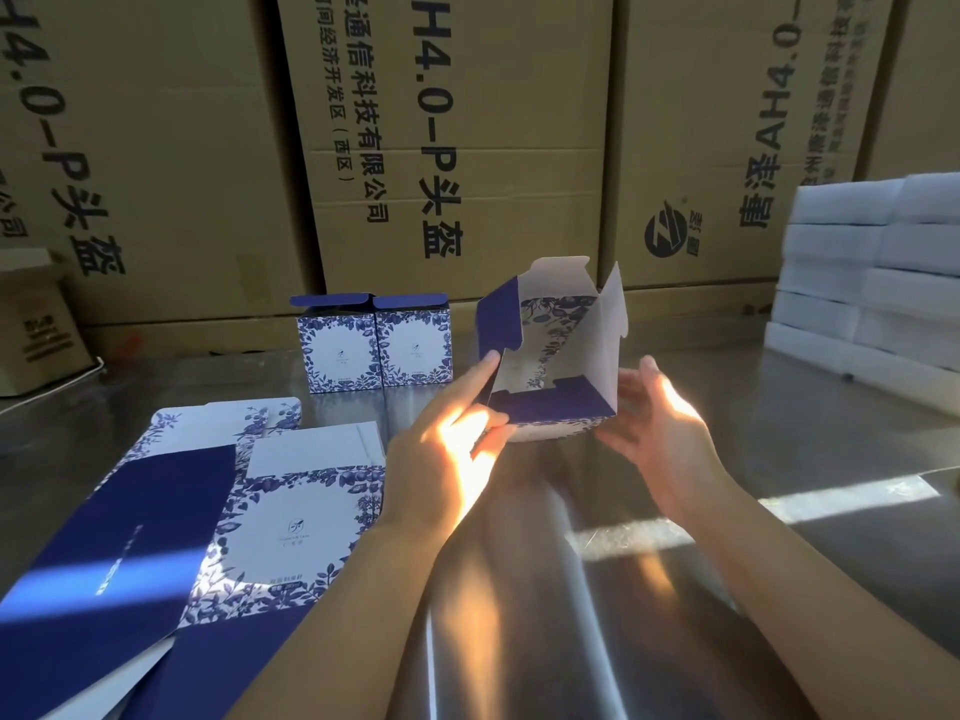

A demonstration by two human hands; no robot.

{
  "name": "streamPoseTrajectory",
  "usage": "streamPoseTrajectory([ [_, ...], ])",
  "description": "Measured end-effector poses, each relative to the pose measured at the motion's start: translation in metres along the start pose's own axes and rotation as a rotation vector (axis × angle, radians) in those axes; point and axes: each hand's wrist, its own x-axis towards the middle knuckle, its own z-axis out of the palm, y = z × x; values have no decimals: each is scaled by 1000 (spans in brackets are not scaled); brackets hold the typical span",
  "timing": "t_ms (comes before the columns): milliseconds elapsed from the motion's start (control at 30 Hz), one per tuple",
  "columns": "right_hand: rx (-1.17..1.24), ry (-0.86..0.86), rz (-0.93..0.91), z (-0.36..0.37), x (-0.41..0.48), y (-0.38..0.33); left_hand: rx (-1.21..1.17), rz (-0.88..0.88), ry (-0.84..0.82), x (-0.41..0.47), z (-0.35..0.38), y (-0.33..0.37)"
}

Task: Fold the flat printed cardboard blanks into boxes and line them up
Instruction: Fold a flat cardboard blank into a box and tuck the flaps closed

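A half-formed blue-and-white floral box [558,350] is held above the metal table [779,449], its open end tilted toward me and its flaps spread. My left hand [447,439] grips its left lower corner, index finger pressed on the left blue flap. My right hand [660,418] cups its right side with the fingers apart. Two folded boxes [374,345] stand side by side at the back of the table. A stack of flat printed blanks [208,532] lies at the front left.
Large brown shipping cartons [457,137] form a wall along the table's far edge. A stack of white foam blocks [878,278] fills the right side. A small brown carton [36,324] sits at the far left. Bright sunlight streaks cross the table.
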Motion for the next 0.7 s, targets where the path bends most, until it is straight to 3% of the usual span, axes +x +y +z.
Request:
streamPoseTrajectory([
  [167,-53,47,115,3,0,-1,26,66,-74,3,-1,3],
  [500,-167,21,59,0,0,4,8,47,-57,1,2,1],
  [700,-202,10,51,-1,2,7,-131,-211,-29,0,-6,7],
])
